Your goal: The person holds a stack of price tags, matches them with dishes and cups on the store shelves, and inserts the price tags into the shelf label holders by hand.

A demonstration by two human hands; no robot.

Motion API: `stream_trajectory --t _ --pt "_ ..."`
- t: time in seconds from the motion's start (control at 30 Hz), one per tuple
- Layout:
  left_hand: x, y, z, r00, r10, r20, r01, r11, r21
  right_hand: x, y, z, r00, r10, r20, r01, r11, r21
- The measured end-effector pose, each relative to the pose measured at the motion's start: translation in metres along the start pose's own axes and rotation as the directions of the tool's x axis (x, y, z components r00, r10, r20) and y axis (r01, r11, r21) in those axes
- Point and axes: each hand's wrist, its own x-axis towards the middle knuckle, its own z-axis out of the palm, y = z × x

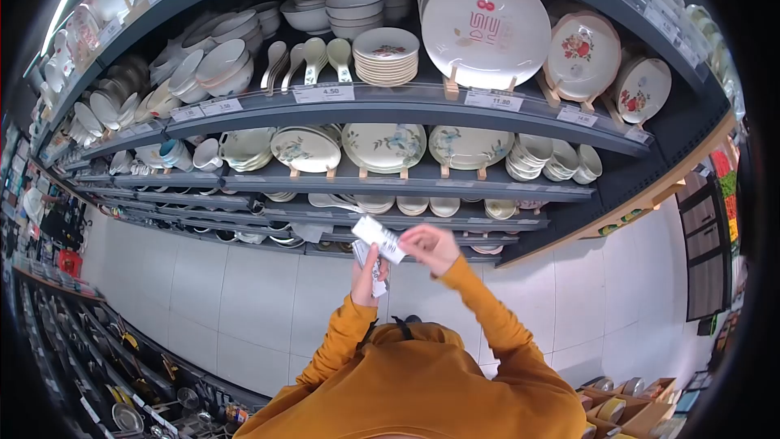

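Note:
In front of my body, my left hand (366,280) is closed around several white paper price labels (379,286) with dark print. My right hand (432,249) pinches the right end of another price label (379,238), which lies slanted just above the thumb of my left hand. Its print is too small to read, and whether it touches the labels below it I cannot tell. Both hands are in front of the lower shelves, below the row of floral oval plates (384,146).
A dark shelf unit (406,106) curves across the view, carrying bowls (355,6), spoons (315,59), stacked saucers (386,57) and a large white platter (486,28). Price labels line the shelf edges. Kitchen utensils (126,416) hang at lower left; cardboard boxes (642,415) stand at lower right.

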Motion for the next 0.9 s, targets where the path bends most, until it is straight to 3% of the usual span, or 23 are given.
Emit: stream_trajectory --t 0.03,0.2,0.27,0.3,0.33,0.37,0.4,0.5,0.6,0.7,0.8,0.9 --pt "-0.002 0.000 0.005 0.998 -0.045 -0.043 0.046 0.998 0.040 -0.007 0.016 0.006 0.996 0.085 -0.011 -0.083 0.990 0.112" --pt "-0.005 -0.019 0.006 1.000 0.003 0.008 -0.003 1.000 0.026 -0.002 0.027 -0.037 0.986 -0.030 0.166 0.021 0.998 0.059" --pt "-0.003 -0.033 0.002 0.999 -0.033 -0.028 0.035 0.997 0.067 0.016 0.029 -0.070 0.996 -0.083 0.022 0.085 0.995 -0.062" --pt "-0.003 -0.037 0.002 0.998 -0.048 -0.049 0.052 0.995 0.085 0.034 0.048 -0.090 0.968 -0.214 -0.134 0.181 0.958 -0.223" --pt "-0.005 -0.039 0.007 0.998 -0.069 -0.016 0.070 0.995 0.066 0.047 0.050 -0.112 0.944 -0.202 -0.263 0.070 0.896 -0.438" --pt "-0.008 -0.040 0.013 0.996 -0.089 0.018 0.088 0.995 0.047 0.062 0.058 -0.132 0.886 -0.312 -0.342 0.042 0.791 -0.611" --pt "-0.010 -0.042 0.017 0.993 -0.108 0.052 0.107 0.994 0.028 0.071 0.058 -0.146 0.860 -0.338 -0.382 -0.020 0.726 -0.687" --pt "-0.013 -0.053 0.021 0.989 -0.134 0.059 0.134 0.991 0.002 0.101 0.082 -0.176 0.842 -0.451 -0.296 -0.042 0.492 -0.869" --pt "-0.010 -0.070 0.008 0.990 -0.125 0.063 0.131 0.988 -0.087 0.116 0.087 -0.190 0.905 -0.356 -0.233 -0.082 0.392 -0.916" --pt "-0.005 -0.079 -0.002 0.986 -0.126 0.113 0.146 0.969 -0.197 0.104 0.053 -0.183 0.976 -0.191 -0.107 -0.017 0.422 -0.907" --pt "-0.009 -0.077 0.015 0.990 -0.123 0.061 0.130 0.982 -0.135 0.111 0.070 -0.194 0.960 -0.270 -0.073 0.071 0.489 -0.869" --pt "-0.011 -0.074 0.037 0.998 -0.047 0.053 0.049 0.997 -0.053 0.110 0.075 -0.201 0.937 -0.342 -0.067 0.095 0.436 -0.895"
